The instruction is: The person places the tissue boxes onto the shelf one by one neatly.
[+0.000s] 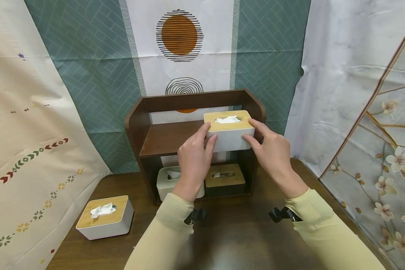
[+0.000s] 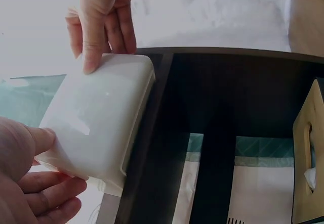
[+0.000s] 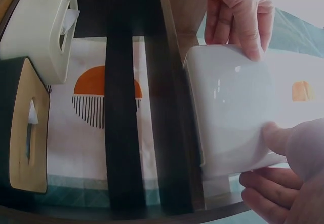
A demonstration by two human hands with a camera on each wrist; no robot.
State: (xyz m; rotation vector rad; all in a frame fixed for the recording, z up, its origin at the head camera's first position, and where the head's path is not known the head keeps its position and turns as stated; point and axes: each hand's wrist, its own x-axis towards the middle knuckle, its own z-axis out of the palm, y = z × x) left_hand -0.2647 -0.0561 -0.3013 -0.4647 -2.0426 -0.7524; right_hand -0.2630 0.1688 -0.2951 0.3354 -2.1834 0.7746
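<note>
A white tissue box with a wood-look lid [image 1: 231,140] is held up at the right part of a brown two-tier shelf [image 1: 168,137], a white tissue showing in its slot. My left hand [image 1: 195,155] grips its left end, and my right hand [image 1: 271,152] grips the right end, thumbs on the near side. Both wrist views show the box's smooth white side [image 2: 101,113] at the edge of the shelf board. Whether its underside touches the board is unclear.
On the lower tier stand a white tissue box [image 1: 163,183] and a dark tissue box with a wooden lid [image 1: 224,183]. Another white, wood-lidded tissue box [image 1: 121,221] sits on the brown table [image 1: 236,240], left of the shelf. Patterned cloths [image 1: 270,33] hang behind and beside.
</note>
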